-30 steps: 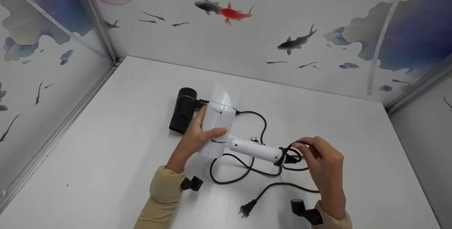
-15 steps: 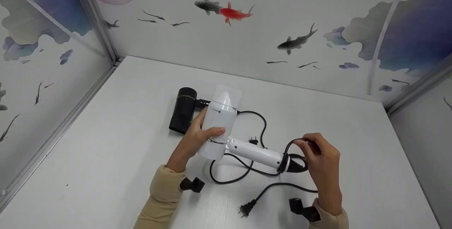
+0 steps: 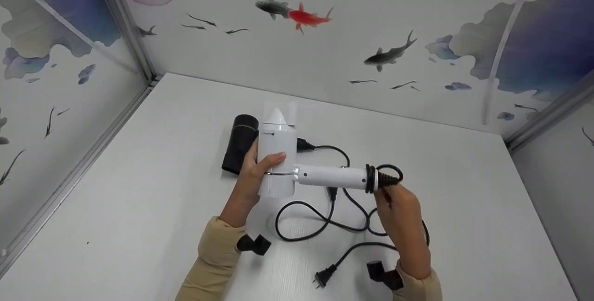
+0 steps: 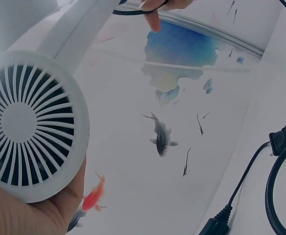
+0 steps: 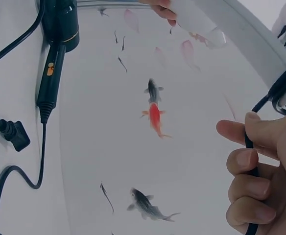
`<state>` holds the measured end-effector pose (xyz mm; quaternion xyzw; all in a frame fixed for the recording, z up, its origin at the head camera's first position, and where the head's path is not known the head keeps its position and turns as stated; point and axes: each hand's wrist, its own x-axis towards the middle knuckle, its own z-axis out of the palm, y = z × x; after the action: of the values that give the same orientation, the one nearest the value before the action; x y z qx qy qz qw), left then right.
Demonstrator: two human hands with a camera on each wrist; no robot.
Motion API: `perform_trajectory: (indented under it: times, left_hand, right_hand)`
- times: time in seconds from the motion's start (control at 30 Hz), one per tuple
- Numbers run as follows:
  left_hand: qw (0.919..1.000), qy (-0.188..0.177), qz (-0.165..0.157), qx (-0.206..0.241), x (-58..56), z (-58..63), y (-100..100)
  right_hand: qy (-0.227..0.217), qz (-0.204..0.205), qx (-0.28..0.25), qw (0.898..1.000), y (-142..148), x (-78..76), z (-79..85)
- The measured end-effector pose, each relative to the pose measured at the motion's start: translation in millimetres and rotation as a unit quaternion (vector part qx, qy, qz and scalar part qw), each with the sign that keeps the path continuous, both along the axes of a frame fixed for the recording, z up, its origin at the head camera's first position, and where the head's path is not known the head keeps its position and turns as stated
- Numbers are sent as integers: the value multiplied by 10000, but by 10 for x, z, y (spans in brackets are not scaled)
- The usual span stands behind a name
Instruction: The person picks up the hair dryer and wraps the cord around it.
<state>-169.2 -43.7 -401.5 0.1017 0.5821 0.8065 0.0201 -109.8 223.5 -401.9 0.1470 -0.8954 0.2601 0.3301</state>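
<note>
My left hand [image 3: 250,176] grips the barrel of a white hair dryer [image 3: 278,145], thumb across its front. Its nozzle end points to the back wall, and the handle [image 3: 332,177] extends right. The slatted rear vent [image 4: 19,122] shows large in the left wrist view. Black power cord [image 3: 371,178] is wound round the handle's end, with a small loop standing beyond it. Just below that end, my right hand [image 3: 403,217] holds the cord; in the right wrist view the fingers curl round this cord [image 5: 251,142]. The cord's free part runs down behind the right wrist.
A black hair dryer [image 3: 240,145] lies on the white table [image 3: 139,199] behind my left hand, its cord looping across the middle. One two-pin plug [image 3: 325,275] lies near the front; another plug [image 3: 332,193] lies below the white handle. Printed panels [image 3: 325,60] enclose the table.
The white dryer has turned so its handle lies nearly level, its end now higher. The right hand has moved left and down from above the handle's end to below it, drawing cord round the handle.
</note>
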Motion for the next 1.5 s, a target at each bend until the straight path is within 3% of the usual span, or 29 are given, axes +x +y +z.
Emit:
perform_trajectory:
  times: [0.3,0.53,0.8,1.1,1.4,1.5]
  left_hand:
    - [9961,53,864,181,-4,38,24]
    - [9915,173,1286,-11,-5,18,8]
    - [9835,484,1734,-150,-39,-9,-40]
    - [9803,595,1852,-344,-44,2,-54]
    - [9795,692,1838,-455,-43,-5,-57]
    - [9795,732,1810,-485,-40,-4,-56]
  right_hand:
    - [-497,190,491,9974,-78,-14,-34]
    - [-260,340,534,9977,-99,-13,-37]
    - [-69,79,485,9988,-45,3,2]
    - [160,125,223,9995,2,-44,-17]
    - [71,-501,185,9985,-2,-4,13]
    - [179,-483,161,9985,-12,-2,23]
